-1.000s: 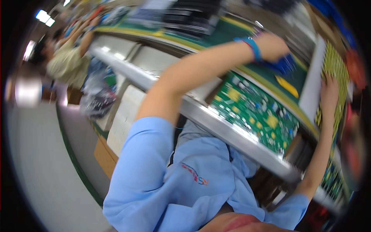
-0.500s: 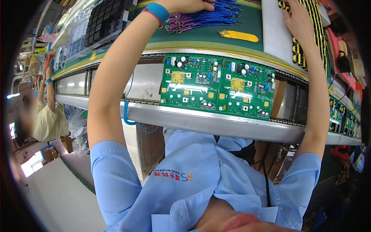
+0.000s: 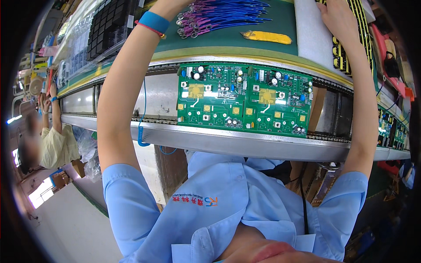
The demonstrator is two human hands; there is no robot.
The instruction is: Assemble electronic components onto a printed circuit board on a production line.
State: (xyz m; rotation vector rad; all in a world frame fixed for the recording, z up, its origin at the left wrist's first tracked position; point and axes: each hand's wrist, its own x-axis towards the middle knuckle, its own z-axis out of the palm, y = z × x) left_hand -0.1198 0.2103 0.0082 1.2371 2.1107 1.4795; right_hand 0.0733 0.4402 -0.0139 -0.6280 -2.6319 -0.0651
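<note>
Along green matting (image 3: pixel 215 46), left hand (image 3: pixel 177 4) by blue wires (image 3: pixel 232 15), right hand (image 3: pixel 340 20) by striped parts (image 3: pixel 363 27), grips unclear, colleague (image 3: pixel 59 147) leftward.

Here we are, both arms stretched well forward! The left forearm (image 3: pixel 120 83) slants up and inward, the left hand (image 3: pixel 174 3) sliced off by the top edge, its fingers out of sight. Across on the other side, the right forearm (image 3: pixel 363 96) rises steeply, right hand (image 3: pixel 340 21) back uppermost, thumb (image 3: pixel 322 8) out sideways.
</note>
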